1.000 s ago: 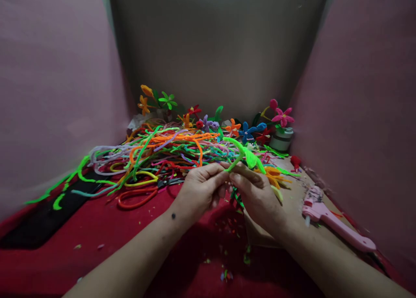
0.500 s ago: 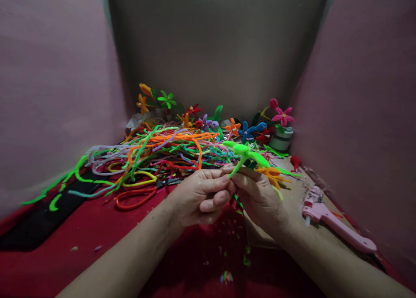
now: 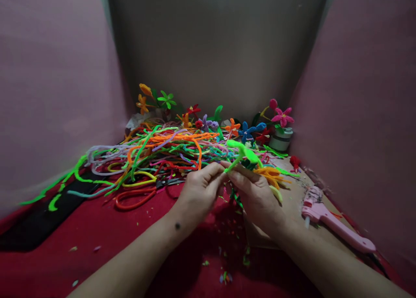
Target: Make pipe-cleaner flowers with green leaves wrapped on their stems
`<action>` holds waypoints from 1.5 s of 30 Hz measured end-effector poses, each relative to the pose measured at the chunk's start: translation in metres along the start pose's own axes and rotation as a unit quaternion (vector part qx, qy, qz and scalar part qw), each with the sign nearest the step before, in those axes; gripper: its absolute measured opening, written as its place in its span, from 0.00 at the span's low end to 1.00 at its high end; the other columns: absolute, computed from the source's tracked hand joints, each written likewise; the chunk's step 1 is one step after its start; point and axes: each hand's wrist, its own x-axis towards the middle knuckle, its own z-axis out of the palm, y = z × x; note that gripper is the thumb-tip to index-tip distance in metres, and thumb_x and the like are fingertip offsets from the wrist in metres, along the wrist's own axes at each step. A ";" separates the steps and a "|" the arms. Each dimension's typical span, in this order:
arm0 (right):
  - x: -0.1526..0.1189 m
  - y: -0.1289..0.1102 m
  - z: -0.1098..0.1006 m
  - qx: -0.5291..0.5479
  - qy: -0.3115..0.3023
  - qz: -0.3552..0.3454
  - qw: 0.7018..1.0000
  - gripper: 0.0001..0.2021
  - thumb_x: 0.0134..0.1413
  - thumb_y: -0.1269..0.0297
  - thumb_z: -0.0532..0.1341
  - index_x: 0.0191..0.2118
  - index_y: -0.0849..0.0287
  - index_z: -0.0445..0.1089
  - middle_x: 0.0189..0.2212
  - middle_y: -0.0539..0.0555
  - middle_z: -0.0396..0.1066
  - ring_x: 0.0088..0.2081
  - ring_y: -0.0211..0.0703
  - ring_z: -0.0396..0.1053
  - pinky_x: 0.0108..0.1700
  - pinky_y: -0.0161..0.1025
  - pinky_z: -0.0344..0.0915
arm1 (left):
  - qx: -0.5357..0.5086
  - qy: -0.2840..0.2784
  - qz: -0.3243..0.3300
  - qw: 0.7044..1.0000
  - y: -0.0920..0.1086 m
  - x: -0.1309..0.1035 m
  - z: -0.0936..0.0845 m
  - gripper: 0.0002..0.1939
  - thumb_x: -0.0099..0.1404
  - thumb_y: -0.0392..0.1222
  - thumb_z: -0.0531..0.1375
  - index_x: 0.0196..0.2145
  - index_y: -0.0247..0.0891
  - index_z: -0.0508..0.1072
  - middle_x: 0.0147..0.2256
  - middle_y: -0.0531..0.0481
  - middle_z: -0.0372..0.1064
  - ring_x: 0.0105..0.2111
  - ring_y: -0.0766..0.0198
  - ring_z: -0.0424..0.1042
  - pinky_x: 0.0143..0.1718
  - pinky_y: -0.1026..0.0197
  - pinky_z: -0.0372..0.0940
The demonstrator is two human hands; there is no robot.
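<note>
A bright green fuzzy flower (image 3: 243, 150) tilts on its stem above my fingers, near the middle of the view. My left hand (image 3: 204, 189) pinches the lower end of the green stem, its fingertips close against those of the other hand. My right hand (image 3: 253, 192) grips the same stem from the right with thumb and forefinger. Just beyond my right hand lie orange fuzzy pieces (image 3: 271, 175) and a yellow strip. The lowest tip of the stem is hidden between my fingers.
A tangled heap of colored pipe cleaners (image 3: 175, 146) lies behind. Scissors (image 3: 136, 198) with a red handle are left of my hands. A pink glue gun (image 3: 338, 226) rests on cardboard at right. Finished flowers and a small white pot (image 3: 281, 139) stand at the back.
My left hand has rolled over, with its back now turned more upward. The green flower has turned and tipped a little on its stem. Both hands keep their pinch.
</note>
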 end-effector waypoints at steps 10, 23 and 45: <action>0.004 -0.003 -0.008 0.000 -0.017 0.012 1.000 0.08 0.48 0.66 0.61 0.35 0.54 0.76 0.29 0.49 0.73 0.34 0.40 0.66 0.44 0.40 0.60 | -0.386 -0.192 -0.218 0.876 0.000 0.005 -0.014 0.04 0.59 0.38 0.57 0.27 0.36 0.65 0.16 0.61 0.54 0.11 0.79 0.38 0.08 0.75 0.44; 0.003 0.004 -0.006 -0.012 0.049 -0.027 0.998 0.01 0.45 0.68 0.63 0.28 0.55 0.72 0.26 0.47 0.68 0.31 0.38 0.63 0.39 0.38 0.61 | 0.046 0.012 0.054 0.997 0.002 -0.002 0.002 0.06 0.58 0.38 0.55 0.26 0.37 0.71 0.18 0.57 0.60 0.18 0.74 0.57 0.19 0.70 0.53; 0.003 0.004 -0.003 0.028 0.063 -0.021 0.997 0.02 0.44 0.68 0.64 0.28 0.55 0.72 0.26 0.47 0.71 0.31 0.39 0.65 0.40 0.40 0.62 | 0.160 0.037 0.156 0.974 -0.006 -0.004 0.002 0.08 0.61 0.38 0.54 0.30 0.37 0.72 0.23 0.54 0.65 0.23 0.71 0.63 0.27 0.67 0.57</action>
